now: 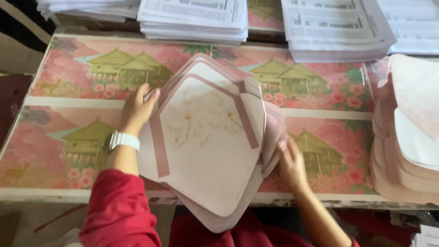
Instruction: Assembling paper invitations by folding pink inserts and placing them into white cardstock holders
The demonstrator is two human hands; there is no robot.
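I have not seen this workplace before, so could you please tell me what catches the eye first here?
A fanned stack of pink die-cut envelope blanks fills the centre, gripped by the left hand and right hand. Beneath lies a tabletop printed with pink flowers and green houses; white printed paper stacks line the far edge.

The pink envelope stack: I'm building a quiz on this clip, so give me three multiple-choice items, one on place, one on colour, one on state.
1. Where does another pile of pink envelope blanks lie?
A. right edge of the table
B. on the floor
C. on the white printed sheets

2. What colour is the wristband on the left hand?
A. black
B. white
C. green

3. How is the held envelope stack gripped?
A. left hand only
B. right hand only
C. both hands, one at each side

Answers: 1 A, the pile sits at the picture's right; 2 B, the band is white above a red sleeve; 3 C, a hand grips each edge.
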